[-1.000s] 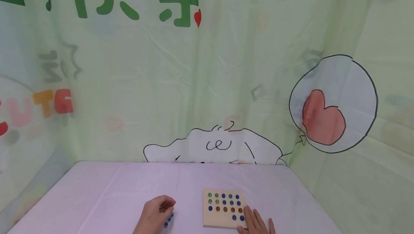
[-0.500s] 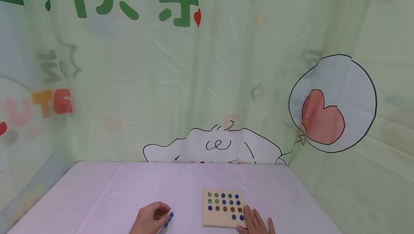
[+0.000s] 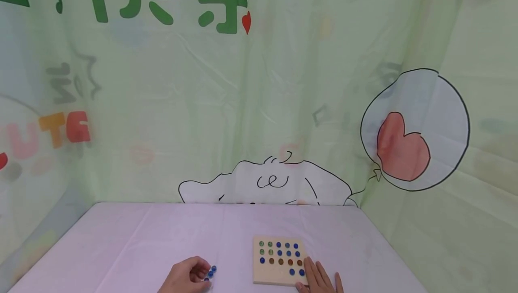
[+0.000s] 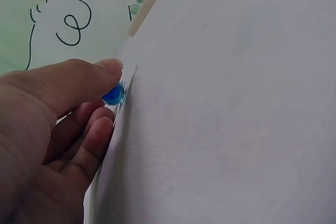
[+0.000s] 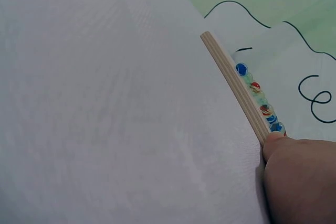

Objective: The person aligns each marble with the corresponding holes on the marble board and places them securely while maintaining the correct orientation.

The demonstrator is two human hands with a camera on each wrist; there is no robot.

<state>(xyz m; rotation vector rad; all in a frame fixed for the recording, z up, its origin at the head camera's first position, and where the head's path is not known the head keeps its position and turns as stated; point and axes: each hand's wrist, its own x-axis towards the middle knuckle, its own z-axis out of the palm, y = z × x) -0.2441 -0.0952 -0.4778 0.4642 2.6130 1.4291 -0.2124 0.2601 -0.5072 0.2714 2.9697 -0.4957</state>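
Note:
In the head view, my left hand (image 3: 186,276) is low on the table beside a short line of blue marbles (image 3: 214,268). Its thumb and fingers curve around the nearer marbles with a gap between the tips. The left wrist view has a blue marble (image 4: 112,95) right at the thumb tip, partly covered by it. My right hand (image 3: 319,277) rests along the right edge of a square wooden board (image 3: 269,276), fingers straight, thumb at the near edge. Rows of green, blue and brownish marbles (image 3: 281,261) sit on the board; the fourth row shows two blue ones at the right.
A pale cloth covers the table (image 3: 133,248). Behind it hangs a light green curtain (image 3: 283,81) with printed drawings and lettering. Bare tabletop separates the loose marbles from the board's left edge.
My left hand has drawn down and to the left, uncovering more of the loose marbles, and its thumb has come to the nearest one. The right hand stays on the board.

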